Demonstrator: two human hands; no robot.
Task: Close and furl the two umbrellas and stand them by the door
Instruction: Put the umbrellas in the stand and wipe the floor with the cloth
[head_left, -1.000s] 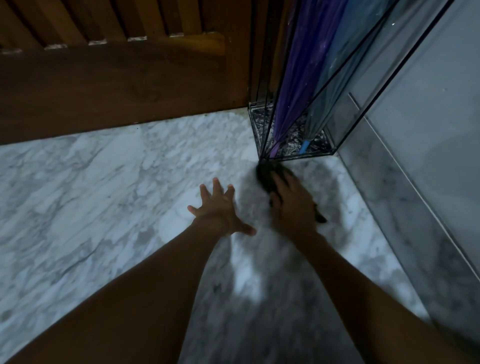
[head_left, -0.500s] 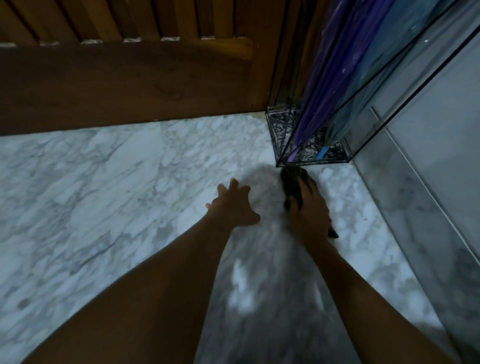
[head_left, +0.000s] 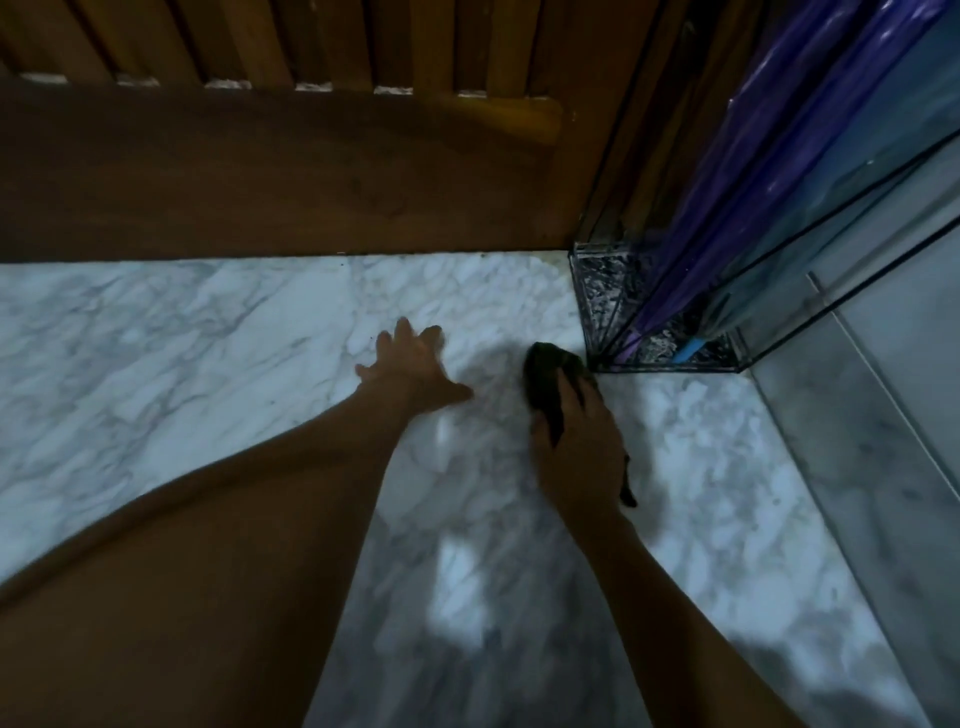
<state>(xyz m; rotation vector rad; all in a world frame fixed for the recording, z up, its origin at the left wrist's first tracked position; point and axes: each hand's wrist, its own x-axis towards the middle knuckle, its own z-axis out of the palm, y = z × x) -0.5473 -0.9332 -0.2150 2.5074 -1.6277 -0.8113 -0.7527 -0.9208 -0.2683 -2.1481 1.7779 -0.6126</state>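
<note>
Two furled umbrellas lean in a glass stand in the corner beside the wooden door: a purple umbrella and a blue umbrella, tips down on the stand's floor. My right hand presses a dark cloth onto the marble floor just in front of the stand, fingers curled over the cloth. My left hand lies flat on the floor to its left, fingers spread.
A pale tiled wall with a marble skirting runs along the right side. The door's lower rail closes off the far edge of the floor. Open marble extends to the left.
My right hand has slid the dark cloth forward, closer to the stand's front corner. My left hand has stayed planted flat on the floor.
</note>
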